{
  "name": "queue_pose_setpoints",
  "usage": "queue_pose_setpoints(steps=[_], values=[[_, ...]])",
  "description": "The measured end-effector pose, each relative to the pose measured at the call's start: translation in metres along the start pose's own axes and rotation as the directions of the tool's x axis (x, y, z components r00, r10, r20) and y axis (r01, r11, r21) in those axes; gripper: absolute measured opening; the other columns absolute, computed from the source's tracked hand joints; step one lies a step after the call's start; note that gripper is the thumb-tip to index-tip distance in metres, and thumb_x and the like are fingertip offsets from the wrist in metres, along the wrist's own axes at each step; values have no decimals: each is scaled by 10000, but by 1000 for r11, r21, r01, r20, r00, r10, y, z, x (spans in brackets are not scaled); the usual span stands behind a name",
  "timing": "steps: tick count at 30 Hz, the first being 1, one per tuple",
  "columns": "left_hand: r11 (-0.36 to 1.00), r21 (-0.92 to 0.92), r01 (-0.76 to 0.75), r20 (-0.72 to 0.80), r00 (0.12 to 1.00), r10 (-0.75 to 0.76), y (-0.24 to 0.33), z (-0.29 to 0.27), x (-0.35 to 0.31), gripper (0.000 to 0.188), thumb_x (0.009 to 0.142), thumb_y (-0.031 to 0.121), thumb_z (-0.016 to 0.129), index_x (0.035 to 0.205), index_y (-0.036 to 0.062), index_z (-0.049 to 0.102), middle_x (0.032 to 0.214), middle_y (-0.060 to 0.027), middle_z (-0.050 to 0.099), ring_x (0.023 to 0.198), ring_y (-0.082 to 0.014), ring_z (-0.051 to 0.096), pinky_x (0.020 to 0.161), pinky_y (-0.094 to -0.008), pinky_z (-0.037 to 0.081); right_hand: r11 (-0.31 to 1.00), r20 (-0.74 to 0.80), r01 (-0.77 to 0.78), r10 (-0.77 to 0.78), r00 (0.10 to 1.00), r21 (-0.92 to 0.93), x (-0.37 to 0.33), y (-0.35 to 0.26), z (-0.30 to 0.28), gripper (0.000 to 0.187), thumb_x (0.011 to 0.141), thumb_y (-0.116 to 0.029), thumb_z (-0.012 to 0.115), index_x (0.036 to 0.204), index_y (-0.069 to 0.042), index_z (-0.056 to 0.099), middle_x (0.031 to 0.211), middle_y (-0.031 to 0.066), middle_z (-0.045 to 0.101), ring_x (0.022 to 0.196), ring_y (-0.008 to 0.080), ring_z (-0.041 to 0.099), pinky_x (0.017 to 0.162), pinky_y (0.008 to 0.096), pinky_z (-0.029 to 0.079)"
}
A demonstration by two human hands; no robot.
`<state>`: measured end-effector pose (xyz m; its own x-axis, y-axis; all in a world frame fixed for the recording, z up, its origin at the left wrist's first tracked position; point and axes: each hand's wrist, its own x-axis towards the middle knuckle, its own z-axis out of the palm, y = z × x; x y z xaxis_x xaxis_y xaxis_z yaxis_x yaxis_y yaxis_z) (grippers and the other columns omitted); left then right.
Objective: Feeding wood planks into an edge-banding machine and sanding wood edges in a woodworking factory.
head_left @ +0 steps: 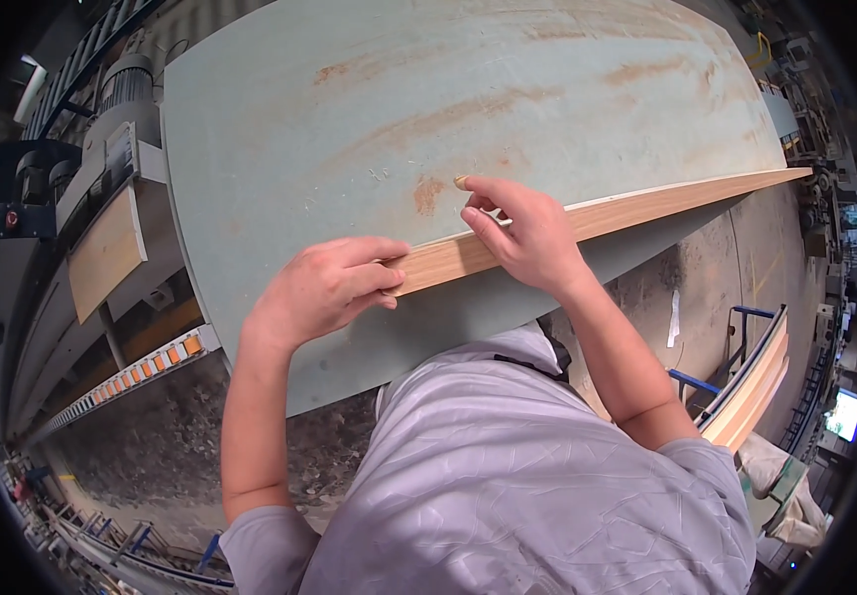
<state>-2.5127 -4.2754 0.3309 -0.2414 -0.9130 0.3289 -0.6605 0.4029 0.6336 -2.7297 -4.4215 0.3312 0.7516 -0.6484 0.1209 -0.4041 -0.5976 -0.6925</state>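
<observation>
Long, narrow light-brown wooden board (pixel 646 209): lying lengthwise over the near side of a broad, flat, grey-green table (pixel 270 129) smeared with brown dust; I can't tell whether its whole lower edge rests there

Bare left hand (pixel 319 285): pinching the board at its near end, fingers bent about the corner

Bare right hand (pixel 532 233): over the board a little farther along, thumb and forefinger apart, a small yellowish cover (pixel 462 182) on the forefinger's tip; whether the palm touches wood I can't tell

Far end (pixel 799 175): out past the table's right edge, so I'd expect it to drag down or swing if lifted from one end only

Wood-grain face: looks smooth and dry, not very slippery; the piece seems light for its length, stiff across its depth, perhaps whippy the other way

Pale top edge: corners could chip if knocked; I'd take hold with hands well apart, either side of the middle
</observation>
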Motion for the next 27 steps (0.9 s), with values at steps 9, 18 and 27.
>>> queue_pose_setpoints(steps=[9,18,27], values=[[992,99,-80,-140,986,93,-18,15,-4,220,708,211,778,759,66,621,872,-34,710,657,-190,657,550,-305,519,1000,-9,-18,18,1000,-15,4,-2,4,243,890,-221,615,1105,-108,630,833,68,684,691,249,655,605,361,506],[993,-17,121,-221,968,-122,-11,21,-10,241,684,206,804,799,65,645,884,-42,714,699,-209,674,593,-310,530,999,4,-22,22,1000,-45,7,-1,2,265,914,-217,588,1128,-65,624,841,92,675,679,238,642,625,341,501],[992,66,-104,24,994,102,-16,7,1,226,729,213,774,784,64,613,974,-65,705,719,-227,670,565,-327,526,994,36,-1,5,999,-106,2,-4,3,263,911,-250,596,1116,-88,628,848,79,681,670,224,643,617,339,504]])
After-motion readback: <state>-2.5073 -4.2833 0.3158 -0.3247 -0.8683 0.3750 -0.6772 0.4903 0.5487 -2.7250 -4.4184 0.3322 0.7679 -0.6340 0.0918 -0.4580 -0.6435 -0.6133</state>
